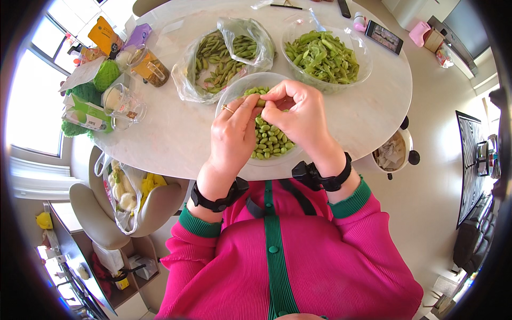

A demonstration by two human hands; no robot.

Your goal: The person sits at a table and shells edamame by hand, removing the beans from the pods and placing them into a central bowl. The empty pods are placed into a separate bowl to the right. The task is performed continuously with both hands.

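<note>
Both hands meet over a clear plastic bowl (231, 89) holding shelled green soybeans (272, 140). Between my fingertips is a green edamame pod (261, 103), mostly covered by the fingers. My left hand (235, 130), with a ring on one finger, grips the pod from the left. From the right, the thumb and forefinger of my right hand (298, 112) pinch it. Behind the bowl lies an open plastic bag (250, 34) of whole edamame pods (218, 66). To its right, a second clear bowl (366, 66) is heaped with flattened green pods (324, 56) that look like shells.
A glass mug (150, 66) of brown drink, an empty glass cup (126, 108), green yarn (107, 75) and a green box (86, 114) crowd the marble-look table's (160, 148) left side. A phone (384, 37) leans at the far right. Below the right edge stands a bin (406, 140).
</note>
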